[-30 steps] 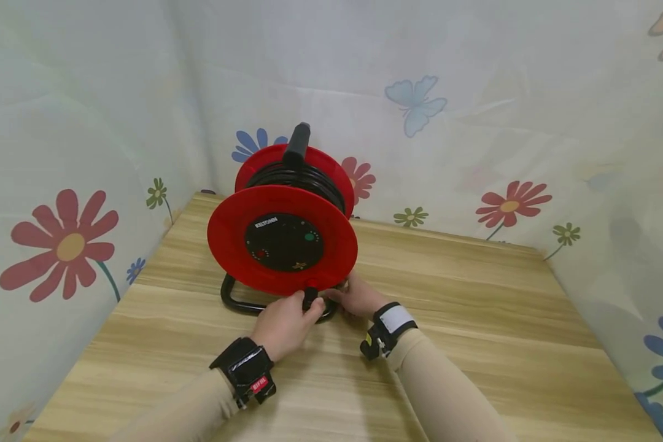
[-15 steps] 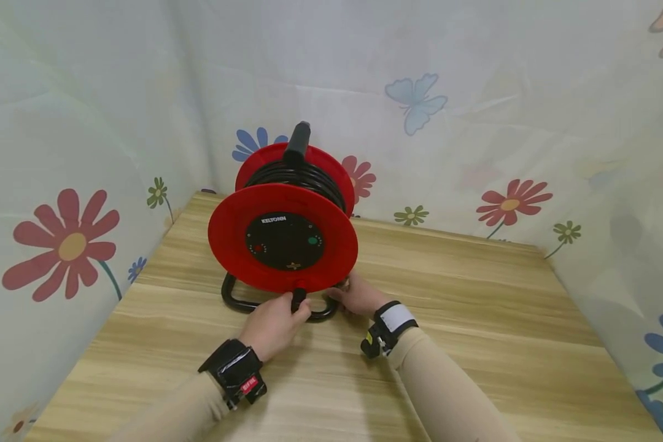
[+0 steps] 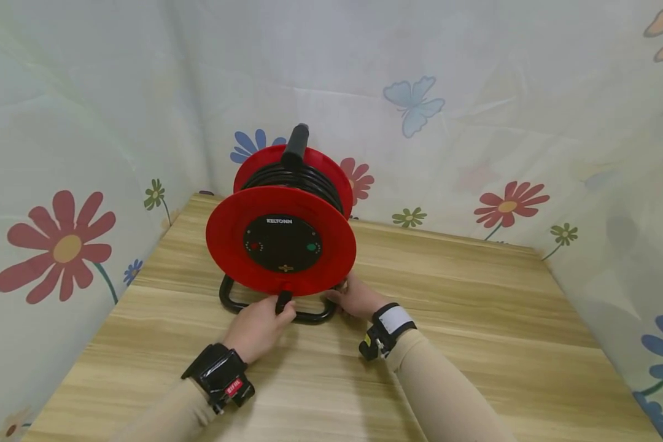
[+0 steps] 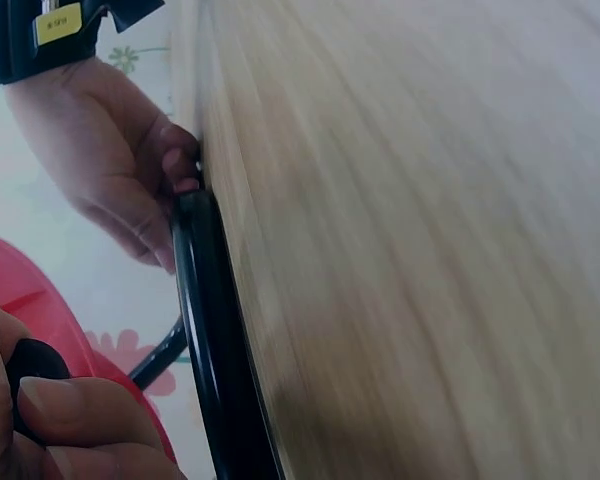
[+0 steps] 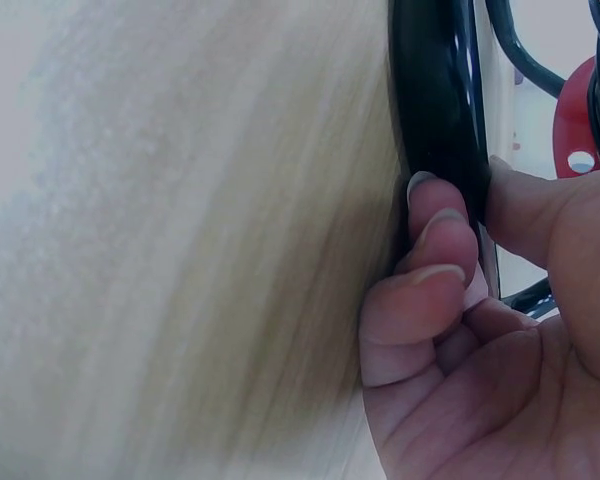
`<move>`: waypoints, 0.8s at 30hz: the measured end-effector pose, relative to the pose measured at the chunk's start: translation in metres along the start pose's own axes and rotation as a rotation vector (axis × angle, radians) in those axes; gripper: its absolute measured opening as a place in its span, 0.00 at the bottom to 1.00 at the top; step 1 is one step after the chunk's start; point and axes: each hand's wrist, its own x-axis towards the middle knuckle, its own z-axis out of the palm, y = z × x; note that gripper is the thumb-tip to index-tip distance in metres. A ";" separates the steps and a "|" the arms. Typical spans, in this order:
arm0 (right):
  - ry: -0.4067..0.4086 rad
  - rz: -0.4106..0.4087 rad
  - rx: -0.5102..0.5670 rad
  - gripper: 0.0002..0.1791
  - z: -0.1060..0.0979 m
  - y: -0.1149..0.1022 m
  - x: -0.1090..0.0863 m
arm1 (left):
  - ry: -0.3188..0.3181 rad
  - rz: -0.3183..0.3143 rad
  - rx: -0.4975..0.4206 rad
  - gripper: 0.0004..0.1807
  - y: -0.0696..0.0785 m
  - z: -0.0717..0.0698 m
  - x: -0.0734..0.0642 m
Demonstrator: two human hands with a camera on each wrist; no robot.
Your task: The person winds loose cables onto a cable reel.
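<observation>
A red cable reel (image 3: 226,245) with black cable (image 3: 293,177) wound between its two discs stands on a black tubular frame (image 3: 309,318). At the bottom of the front disc my left hand (image 3: 258,328) grips the black crank knob (image 3: 283,301); in the left wrist view the fingers curl round that knob (image 4: 38,365). My right hand (image 3: 359,298) holds the frame's right front corner. In the right wrist view the fingers (image 5: 420,300) and thumb close round the black tube (image 5: 435,90). Part of the right fingers is hidden behind the frame in the head view.
The reel stands on a wood-grain table (image 3: 447,319), left of its middle. Behind and beside it hang pale curtains (image 3: 320,61) with printed flowers and a butterfly. A black carrying handle (image 3: 295,146) rises above the reel.
My left hand has moved left with the knob, and the front disc has turned clockwise, its printed label levelling out. My right hand stays on the frame.
</observation>
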 end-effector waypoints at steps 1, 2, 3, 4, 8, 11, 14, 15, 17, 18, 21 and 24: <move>0.001 0.001 0.000 0.20 0.000 0.000 0.000 | -0.002 -0.001 0.002 0.20 -0.002 -0.001 0.000; 0.002 0.004 -0.002 0.20 0.000 0.000 0.000 | -0.005 -0.003 0.005 0.20 -0.003 -0.002 0.000; 0.004 0.006 -0.003 0.20 0.000 0.001 0.000 | -0.008 -0.006 0.007 0.20 -0.005 -0.003 0.000; 0.006 0.007 -0.005 0.20 0.001 0.001 0.000 | -0.011 -0.010 0.008 0.20 -0.006 -0.004 0.000; 0.016 0.015 -0.012 0.21 0.001 0.003 0.001 | -0.020 -0.024 0.010 0.21 -0.013 -0.008 0.000; 0.024 0.007 -0.011 0.21 0.002 0.003 0.001 | -0.023 -0.028 0.005 0.21 -0.017 -0.011 -0.001; 0.036 -0.001 -0.013 0.21 0.003 0.003 0.001 | -0.031 -0.028 -0.010 0.21 -0.020 -0.014 -0.001; 0.038 -0.003 -0.013 0.21 0.003 0.003 0.000 | -0.037 -0.029 -0.018 0.21 -0.020 -0.015 -0.002; 0.043 -0.004 -0.018 0.20 0.003 0.002 0.000 | -0.047 -0.035 -0.033 0.21 -0.022 -0.018 -0.002; 0.046 -0.005 -0.023 0.20 0.003 0.002 0.000 | -0.051 -0.039 -0.040 0.21 -0.023 -0.019 -0.003; 0.047 -0.002 -0.034 0.20 0.003 0.003 0.001 | -0.057 -0.057 -0.054 0.21 -0.026 -0.022 -0.004; 0.042 0.009 -0.042 0.20 0.003 0.004 0.001 | -0.057 -0.082 -0.058 0.21 -0.030 -0.027 -0.005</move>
